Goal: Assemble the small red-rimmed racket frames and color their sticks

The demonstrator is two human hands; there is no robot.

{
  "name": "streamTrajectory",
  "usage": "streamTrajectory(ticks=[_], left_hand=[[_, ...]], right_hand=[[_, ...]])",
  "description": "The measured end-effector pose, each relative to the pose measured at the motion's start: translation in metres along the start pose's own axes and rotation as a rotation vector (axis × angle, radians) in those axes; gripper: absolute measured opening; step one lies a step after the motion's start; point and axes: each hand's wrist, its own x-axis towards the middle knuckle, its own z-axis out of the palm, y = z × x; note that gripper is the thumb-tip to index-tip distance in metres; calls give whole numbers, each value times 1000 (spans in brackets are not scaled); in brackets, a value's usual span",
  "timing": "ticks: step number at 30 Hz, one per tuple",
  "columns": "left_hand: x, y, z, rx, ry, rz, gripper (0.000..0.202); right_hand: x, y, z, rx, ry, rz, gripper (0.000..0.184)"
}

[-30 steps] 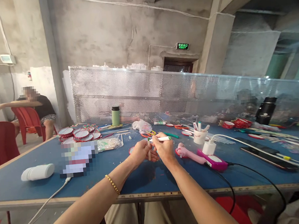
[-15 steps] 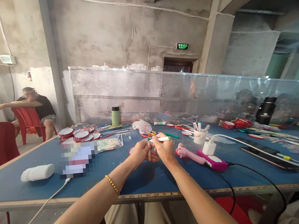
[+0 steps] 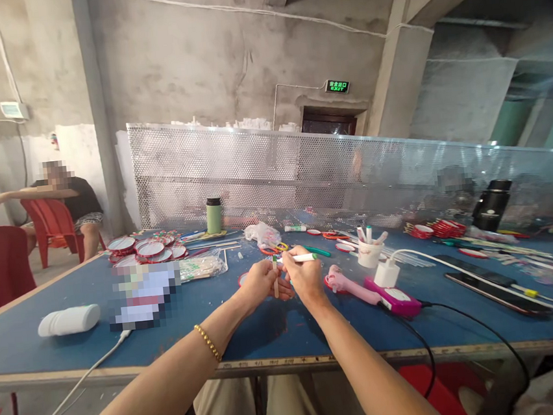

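Observation:
My left hand (image 3: 259,281) is closed on a thin wooden stick (image 3: 276,284) held upright above the blue table (image 3: 85,304). My right hand (image 3: 304,274) grips a white marker pen with a green end (image 3: 301,257), held level with its tip against the top of the stick. Both hands meet at the table's middle. A gold bead bracelet is on my left wrist.
A pink tool (image 3: 350,284), a white charger (image 3: 386,273), a paper cup of pens (image 3: 369,251), two phones (image 3: 494,291), a green flask (image 3: 213,215), red-rimmed discs (image 3: 149,249) and a white case (image 3: 69,319) lie around. A mesh screen (image 3: 273,169) backs the table. A person sits far left (image 3: 67,198).

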Motion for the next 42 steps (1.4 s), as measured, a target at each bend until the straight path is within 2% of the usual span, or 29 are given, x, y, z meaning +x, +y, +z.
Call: streamTrajectory(ticks=[15, 24, 31, 42], left_hand=[[1, -2, -1, -5, -1, 3, 28], [2, -4, -1, -5, 0, 0, 26], [1, 0, 1, 7, 11, -5, 16], [1, -3, 0, 6, 2, 5, 26]], right_hand=[[-1, 1, 1, -2, -27, -15, 21], [0, 2, 1, 33, -37, -7, 22], [0, 1, 1, 48, -28, 13, 22], [-1, 4, 2, 16, -35, -10, 23]])
